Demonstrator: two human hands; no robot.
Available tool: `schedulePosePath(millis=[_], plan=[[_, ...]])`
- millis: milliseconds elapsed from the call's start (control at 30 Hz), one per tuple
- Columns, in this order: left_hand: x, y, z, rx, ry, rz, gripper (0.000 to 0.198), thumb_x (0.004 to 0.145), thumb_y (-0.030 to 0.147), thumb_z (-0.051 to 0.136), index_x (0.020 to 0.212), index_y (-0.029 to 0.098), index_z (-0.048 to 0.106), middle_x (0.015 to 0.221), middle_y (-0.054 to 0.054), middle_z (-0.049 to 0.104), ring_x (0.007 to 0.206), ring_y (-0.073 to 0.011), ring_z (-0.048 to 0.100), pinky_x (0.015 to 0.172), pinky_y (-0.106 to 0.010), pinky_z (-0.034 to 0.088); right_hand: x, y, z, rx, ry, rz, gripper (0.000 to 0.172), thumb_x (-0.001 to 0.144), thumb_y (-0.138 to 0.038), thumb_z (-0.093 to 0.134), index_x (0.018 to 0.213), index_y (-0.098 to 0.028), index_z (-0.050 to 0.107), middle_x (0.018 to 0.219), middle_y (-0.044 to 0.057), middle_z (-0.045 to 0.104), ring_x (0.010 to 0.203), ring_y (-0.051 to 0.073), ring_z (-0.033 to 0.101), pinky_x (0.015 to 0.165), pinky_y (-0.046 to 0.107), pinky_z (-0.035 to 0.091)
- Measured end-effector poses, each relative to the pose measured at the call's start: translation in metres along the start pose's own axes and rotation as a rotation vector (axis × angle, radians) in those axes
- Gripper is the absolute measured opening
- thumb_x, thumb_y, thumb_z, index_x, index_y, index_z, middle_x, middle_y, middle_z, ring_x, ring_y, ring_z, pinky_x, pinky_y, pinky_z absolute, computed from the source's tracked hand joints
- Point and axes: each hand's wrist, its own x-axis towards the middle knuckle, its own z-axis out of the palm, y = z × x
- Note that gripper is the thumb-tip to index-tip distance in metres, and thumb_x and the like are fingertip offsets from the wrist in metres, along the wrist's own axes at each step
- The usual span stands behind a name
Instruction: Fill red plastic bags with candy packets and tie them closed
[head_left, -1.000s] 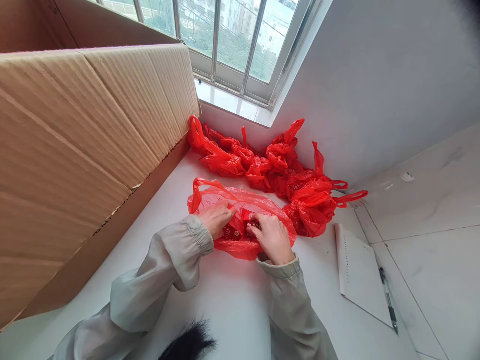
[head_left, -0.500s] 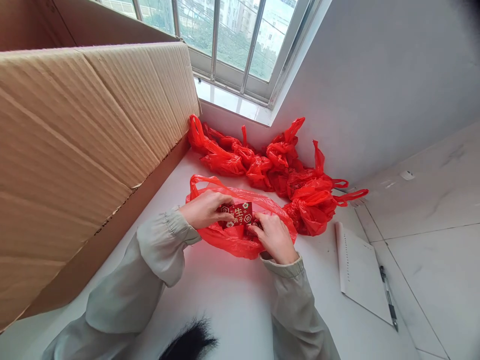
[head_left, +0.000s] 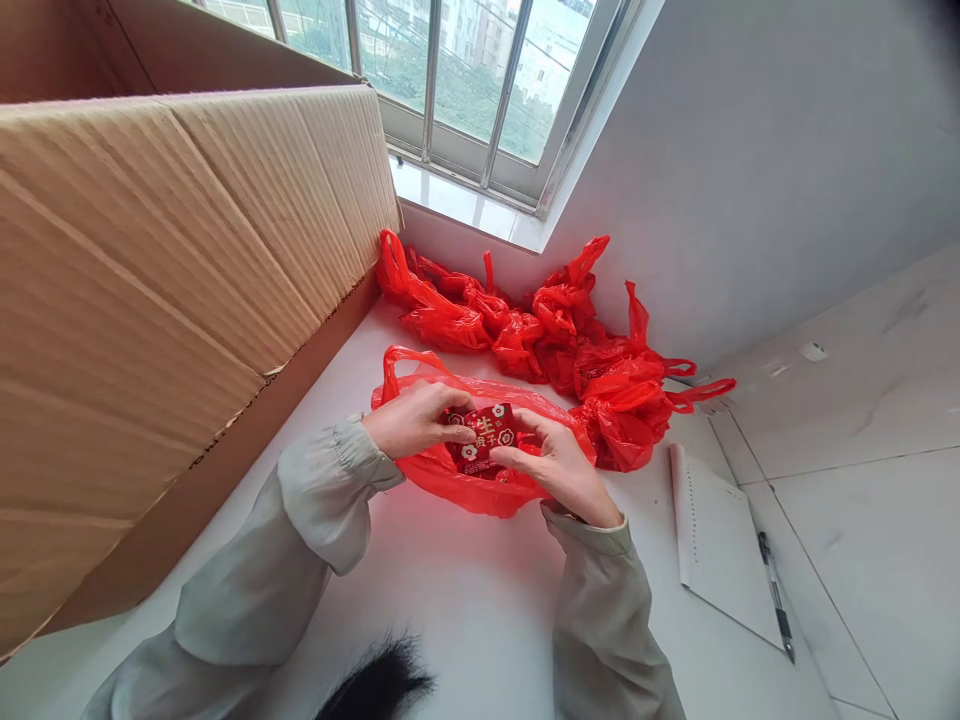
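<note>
Over the mouth of an open red plastic bag [head_left: 435, 485], my left hand [head_left: 412, 420] pinches the left end of a small dark red packet [head_left: 491, 425] printed with pale flowers and Chinese characters. My right hand [head_left: 566, 465] closes on the packet's right side, thumb in front and fingers behind. Part of another dark red printed piece shows just beneath it; whether my fingers hold that too I cannot tell. One bag handle [head_left: 397, 365] stands up behind my left hand. The rest of the bag's contents is hidden.
Several knotted red plastic bags [head_left: 517, 340] lie along the wall under the barred window [head_left: 465, 80]. A large cardboard box [head_left: 187, 280] rises on the left. On the right lie a white notepad [head_left: 724, 545] and a black pen [head_left: 776, 600].
My right hand has come up from inside the bag and now grips the packet's right side. The packet has shifted slightly right, while my left hand keeps its pinch.
</note>
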Motion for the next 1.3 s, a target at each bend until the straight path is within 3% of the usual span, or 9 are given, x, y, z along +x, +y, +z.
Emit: schedulePosePath(millis=[133, 233, 400, 600, 733, 867, 1167, 1300], plan=[[0.001, 0.003, 0.002, -0.118, -0.037, -0.010, 0.037, 0.075, 0.046, 0.069, 0.095, 0.016, 0.062, 0.080, -0.001, 0.063, 0.073, -0.0165, 0.054, 0.063, -0.026, 0.039, 0.004, 0.009, 0.000, 0.053, 0.110, 0.019, 0.021, 0.086, -0.039, 0.062, 0.090, -0.020, 0.071, 0.089, 0.001, 0.073, 0.084, 0.018, 0.065, 0.077, 0.028, 0.051], [0.002, 0.004, 0.003, -0.078, -0.040, -0.012, 0.034, 0.069, 0.043, 0.074, 0.083, 0.016, 0.058, 0.070, 0.003, 0.054, 0.066, -0.0140, 0.046, 0.058, -0.026, 0.032, 0.006, 0.014, 0.000, 0.054, 0.172, 0.036, 0.021, 0.085, -0.040, 0.063, 0.085, -0.020, 0.069, 0.082, 0.001, 0.070, 0.078, 0.017, 0.064, 0.071, 0.028, 0.051], [0.004, 0.002, 0.006, -0.027, -0.030, 0.030, 0.027, 0.067, 0.029, 0.071, 0.067, 0.018, 0.046, 0.064, 0.005, 0.045, 0.062, -0.0118, 0.039, 0.057, -0.026, 0.026, 0.004, 0.016, 0.000, 0.130, 0.161, 0.077, 0.024, 0.082, -0.043, 0.065, 0.085, -0.019, 0.068, 0.077, 0.000, 0.067, 0.071, 0.016, 0.062, 0.067, 0.027, 0.050], [0.003, 0.001, 0.002, -0.022, -0.043, 0.069, 0.025, 0.065, 0.028, 0.073, 0.068, 0.017, 0.051, 0.063, 0.006, 0.044, 0.060, -0.0108, 0.037, 0.055, -0.025, 0.026, 0.005, 0.017, -0.002, 0.177, 0.113, 0.088, 0.026, 0.082, -0.045, 0.066, 0.079, -0.020, 0.065, 0.075, -0.001, 0.064, 0.068, 0.014, 0.058, 0.065, 0.025, 0.049], [0.002, 0.003, 0.002, -0.165, -0.035, 0.088, 0.028, 0.076, 0.042, 0.069, 0.075, 0.014, 0.063, 0.068, 0.002, 0.058, 0.065, -0.0129, 0.050, 0.058, -0.024, 0.036, 0.005, 0.018, -0.004, 0.057, 0.161, 0.045, 0.024, 0.083, -0.042, 0.064, 0.076, -0.020, 0.063, 0.073, -0.002, 0.060, 0.067, 0.013, 0.054, 0.065, 0.025, 0.047], [0.004, 0.002, 0.006, -0.352, 0.051, 0.028, 0.029, 0.077, 0.042, 0.068, 0.079, 0.013, 0.072, 0.072, -0.003, 0.070, 0.069, -0.0155, 0.060, 0.062, -0.025, 0.044, 0.004, 0.016, -0.005, 0.125, 0.122, 0.057, 0.021, 0.084, -0.040, 0.064, 0.079, -0.019, 0.065, 0.072, -0.001, 0.058, 0.067, 0.013, 0.053, 0.066, 0.025, 0.046], [0.002, 0.002, 0.004, -0.674, 0.082, -0.128, 0.025, 0.068, 0.038, 0.079, 0.067, 0.013, 0.074, 0.063, -0.003, 0.069, 0.063, -0.0134, 0.059, 0.061, -0.024, 0.048, 0.001, 0.011, -0.007, 0.387, 0.127, 0.095, 0.030, 0.078, -0.037, 0.073, 0.064, -0.018, 0.054, 0.064, -0.005, 0.045, 0.059, 0.008, 0.042, 0.056, 0.020, 0.037], [0.001, 0.004, 0.005, -0.757, 0.112, -0.125, 0.027, 0.071, 0.039, 0.078, 0.067, 0.013, 0.073, 0.065, -0.002, 0.069, 0.064, -0.0129, 0.061, 0.062, -0.023, 0.049, 0.001, 0.010, -0.003, 0.439, 0.162, 0.077, 0.021, 0.078, -0.035, 0.074, 0.072, -0.018, 0.062, 0.067, -0.004, 0.048, 0.061, 0.009, 0.046, 0.059, 0.021, 0.041]])
